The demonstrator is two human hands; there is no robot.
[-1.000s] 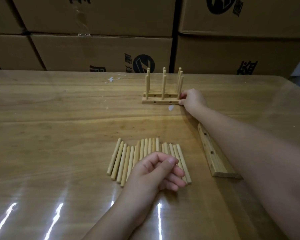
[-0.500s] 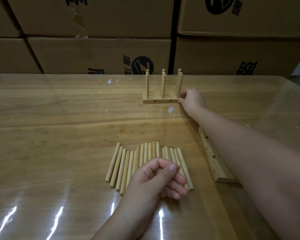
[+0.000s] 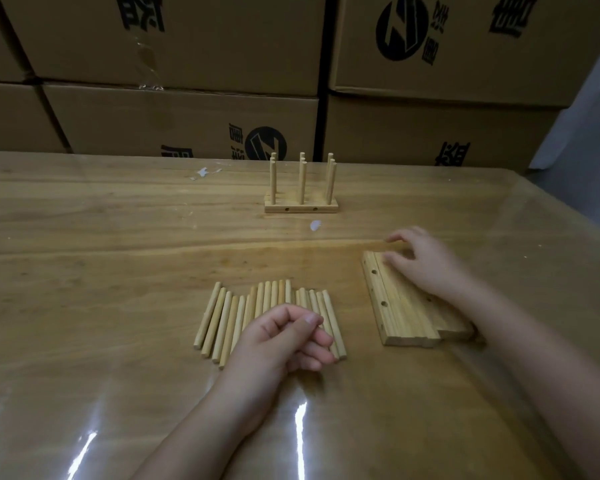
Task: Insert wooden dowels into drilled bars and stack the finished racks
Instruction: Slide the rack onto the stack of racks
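Observation:
A finished rack, made of stacked drilled bars with several upright dowels, stands alone at the far middle of the table. A row of several loose dowels lies flat in front of me. My left hand rests over the row's near right part with loosely curled fingers, and I see nothing held in it. To the right lie flat drilled bars side by side, holes facing up. My right hand is on their far end, fingers spread and touching the top bar, slightly blurred.
The wooden table has a glossy clear cover with glare streaks near me. Stacked cardboard boxes form a wall along its far edge. Small white scraps lie near the rack. The table's right edge runs close to the bars.
My right hand let go of the rack's right end and drew back toward me onto the far end of the flat bars. My left hand stayed over the dowels.

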